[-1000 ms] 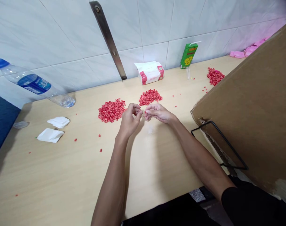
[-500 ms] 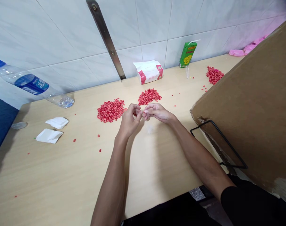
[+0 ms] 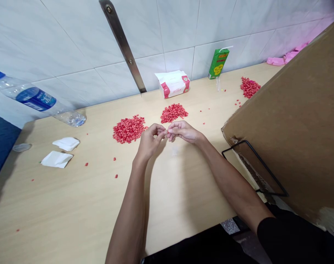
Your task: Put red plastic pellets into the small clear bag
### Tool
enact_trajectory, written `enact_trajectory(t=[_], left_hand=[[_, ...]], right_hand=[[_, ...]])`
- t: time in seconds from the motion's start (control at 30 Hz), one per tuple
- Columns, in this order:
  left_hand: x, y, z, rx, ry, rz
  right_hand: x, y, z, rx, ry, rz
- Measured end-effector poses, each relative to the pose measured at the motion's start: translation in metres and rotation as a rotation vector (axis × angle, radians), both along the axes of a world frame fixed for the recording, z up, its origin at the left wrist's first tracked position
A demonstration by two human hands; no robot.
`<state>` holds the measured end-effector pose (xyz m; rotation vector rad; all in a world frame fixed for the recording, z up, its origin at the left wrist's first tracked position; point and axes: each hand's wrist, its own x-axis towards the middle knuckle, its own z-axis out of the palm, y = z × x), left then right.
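Observation:
My left hand point(image 3: 153, 136) and my right hand point(image 3: 182, 131) meet fingertip to fingertip just above the table. Thumb and forefinger of my right hand pinch a small red piece point(image 3: 167, 131), mostly covered by the fingers. The left thumb and forefinger close on the same spot. Right behind the hands lies a heap of small red pieces point(image 3: 174, 113). A larger heap of red pieces point(image 3: 128, 129) spreads at the left, close to my left knuckles. Below the hands, a faint clear scrap point(image 3: 174, 149) rests on the wood.
A tissue pack point(image 3: 174, 85) and green drink carton point(image 3: 218, 64) stand by the tiled wall. A plastic bottle point(image 3: 37, 98) leans at left, near folded tissues point(image 3: 57, 159). A brown panel point(image 3: 288, 110) with a black wire handle point(image 3: 266, 172) bounds the right; another red heap point(image 3: 249, 87) lies beside it.
My left thumb and forefinger have moved slightly right and now meet the right fingertips at the small red piece. My right hand has stayed almost still.

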<state>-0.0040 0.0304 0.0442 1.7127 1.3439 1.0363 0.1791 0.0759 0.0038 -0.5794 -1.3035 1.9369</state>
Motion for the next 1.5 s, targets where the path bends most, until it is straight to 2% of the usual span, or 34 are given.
enact_trajectory(t=[0.13, 0.27, 0.5, 1.0, 1.17, 1.23, 1.3, 1.4, 1.43, 1.5], left_hand=[[0.001, 0.0, -0.001, -0.062, -0.079, -0.026], [0.002, 0.002, -0.004, -0.107, -0.124, 0.004], [0.004, 0.001, -0.005, -0.113, -0.151, 0.039], [0.005, 0.0, -0.007, -0.036, -0.084, 0.074], [-0.006, 0.004, -0.009, -0.039, -0.052, 0.132], [-0.017, 0.006, -0.011, -0.045, -0.005, 0.226], [-0.032, 0.008, -0.014, -0.027, 0.051, 0.354], [-0.055, 0.009, -0.018, -0.03, 0.125, 0.498], [-0.061, 0.009, -0.019, -0.035, 0.165, 0.536], [-0.067, 0.009, -0.019, -0.014, 0.294, 0.6]], right_hand=[[0.002, 0.001, -0.002, -0.015, 0.027, 0.007], [0.001, 0.001, -0.002, -0.021, 0.021, 0.004], [-0.001, 0.0, 0.001, -0.049, 0.01, -0.025], [-0.004, -0.002, 0.005, -0.061, -0.005, -0.07], [-0.002, -0.003, 0.012, -0.084, -0.042, -0.036], [0.005, 0.002, 0.012, -0.071, -0.055, -0.144], [0.014, 0.008, 0.009, -0.008, -0.132, -0.386], [0.022, 0.015, 0.0, 0.237, -0.457, -0.762], [0.022, 0.016, -0.003, 0.337, -0.594, -0.814], [0.02, 0.014, -0.006, 0.53, -0.831, -0.79]])
